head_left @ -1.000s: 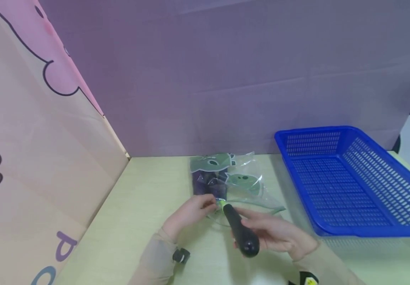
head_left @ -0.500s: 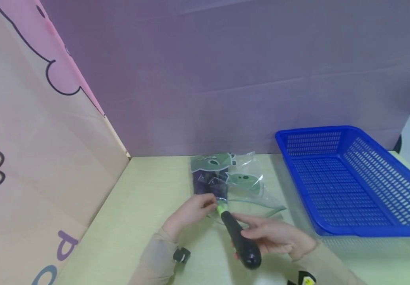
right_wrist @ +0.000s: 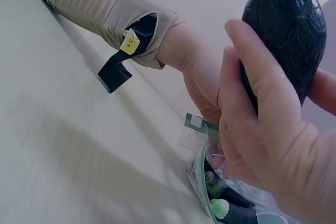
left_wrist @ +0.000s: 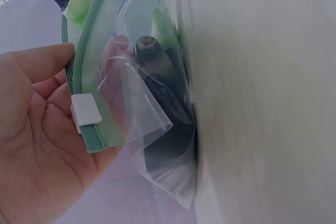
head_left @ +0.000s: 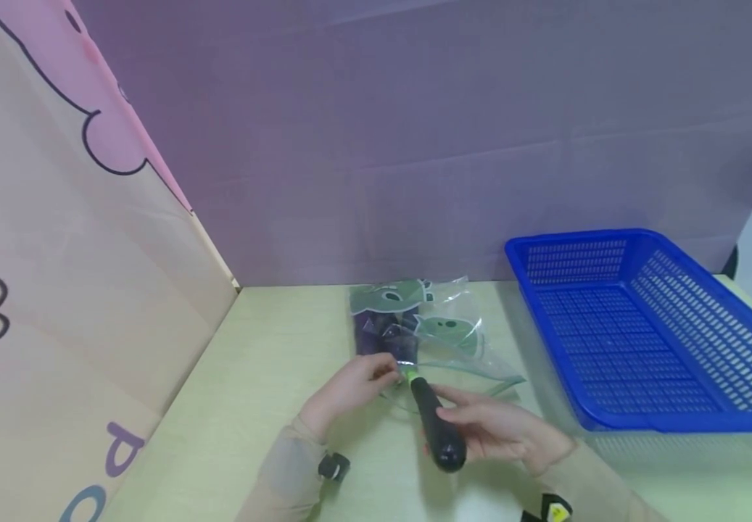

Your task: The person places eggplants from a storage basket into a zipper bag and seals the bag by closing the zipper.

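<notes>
A clear zip bag (head_left: 447, 337) with green printed figures lies against the back of the table, its mouth toward me. Inside are dark eggplants (left_wrist: 163, 103); the right wrist view shows one with a green stem (right_wrist: 219, 208). At the bag's mouth, my left hand (head_left: 356, 384) pinches the green zip edge, with the white slider (left_wrist: 85, 109) beside its fingers. My right hand (head_left: 500, 428) grips a shiny black eggplant (head_left: 441, 431) round its thick body. This eggplant's green stem end points at the bag opening, level with the left fingertips in the head view.
To the right stands a blue plastic basket (head_left: 617, 341) with latticed walls. A purple backdrop (head_left: 376, 145) rises behind the table (head_left: 271, 341), and a printed panel (head_left: 121, 290) closes off the left side. Both wrists wear small black mounts.
The eggplant in my right hand first draws back toward me, then moves forward again, its stem end closer to the bag opening. My left hand keeps its hold on the bag edge.
</notes>
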Demonstrator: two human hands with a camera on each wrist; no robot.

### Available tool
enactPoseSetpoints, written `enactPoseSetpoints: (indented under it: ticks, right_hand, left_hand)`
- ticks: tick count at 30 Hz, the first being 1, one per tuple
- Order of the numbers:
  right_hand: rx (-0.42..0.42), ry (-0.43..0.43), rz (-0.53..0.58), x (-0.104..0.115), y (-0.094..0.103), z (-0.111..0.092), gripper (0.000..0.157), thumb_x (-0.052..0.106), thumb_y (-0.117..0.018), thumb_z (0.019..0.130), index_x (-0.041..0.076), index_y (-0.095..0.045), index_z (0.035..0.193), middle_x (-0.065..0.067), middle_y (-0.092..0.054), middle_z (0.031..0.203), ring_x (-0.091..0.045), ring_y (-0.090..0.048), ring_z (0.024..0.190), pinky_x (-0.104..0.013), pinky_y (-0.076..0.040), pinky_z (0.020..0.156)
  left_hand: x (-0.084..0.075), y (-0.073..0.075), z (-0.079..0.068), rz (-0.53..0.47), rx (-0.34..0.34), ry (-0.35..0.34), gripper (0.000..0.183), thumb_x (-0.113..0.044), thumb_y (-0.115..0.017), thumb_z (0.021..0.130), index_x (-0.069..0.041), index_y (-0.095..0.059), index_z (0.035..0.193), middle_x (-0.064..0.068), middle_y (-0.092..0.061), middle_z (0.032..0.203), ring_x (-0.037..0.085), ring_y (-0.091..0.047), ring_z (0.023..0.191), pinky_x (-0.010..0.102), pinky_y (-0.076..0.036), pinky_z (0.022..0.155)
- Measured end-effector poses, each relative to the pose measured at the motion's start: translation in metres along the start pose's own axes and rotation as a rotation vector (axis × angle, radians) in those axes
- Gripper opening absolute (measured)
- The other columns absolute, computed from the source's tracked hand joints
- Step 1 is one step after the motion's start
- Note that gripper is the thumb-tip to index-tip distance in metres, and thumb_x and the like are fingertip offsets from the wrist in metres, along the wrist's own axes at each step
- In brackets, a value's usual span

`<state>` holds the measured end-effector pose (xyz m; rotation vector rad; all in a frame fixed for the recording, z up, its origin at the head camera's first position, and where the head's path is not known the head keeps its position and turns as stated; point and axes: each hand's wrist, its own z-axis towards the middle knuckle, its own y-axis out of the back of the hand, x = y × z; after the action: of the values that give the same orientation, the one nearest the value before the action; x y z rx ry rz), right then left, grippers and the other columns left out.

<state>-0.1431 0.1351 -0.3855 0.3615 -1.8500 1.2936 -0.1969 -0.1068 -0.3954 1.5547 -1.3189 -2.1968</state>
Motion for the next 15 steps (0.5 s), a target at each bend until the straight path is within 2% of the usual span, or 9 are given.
enactPoseSetpoints:
  ticks: [11,15]
  right_hand:
    - [-0.047,0.006,-0.013,-0.0017,0.0011,0.0013,0.087,0.014,-0.049,0.097,0.003,0.024,0.144,-0.020,-0.052,0.114,-0.026,-0.064,0.102,-0.033,-0.054,0.085]
    - [-0.031,0.027,-0.008,-0.0009,0.0037,0.0015,0.083,0.015,-0.045,0.099,0.003,0.024,0.144,-0.017,-0.055,0.115,-0.025,-0.063,0.105,-0.033,-0.053,0.087]
  left_hand:
    - [-0.0006,-0.0005,-0.0012,-0.021,-0.008,0.014,0.009,-0.018,-0.055,0.095,-0.011,-0.061,0.091,0.003,-0.065,0.086,0.007,-0.054,0.071,0.022,-0.049,0.065]
    - [-0.0010,-0.0004,-0.0012,-0.022,-0.014,0.012,0.010,-0.019,-0.055,0.095,-0.012,-0.060,0.090,0.001,-0.065,0.084,0.007,-0.053,0.070,0.023,-0.048,0.065]
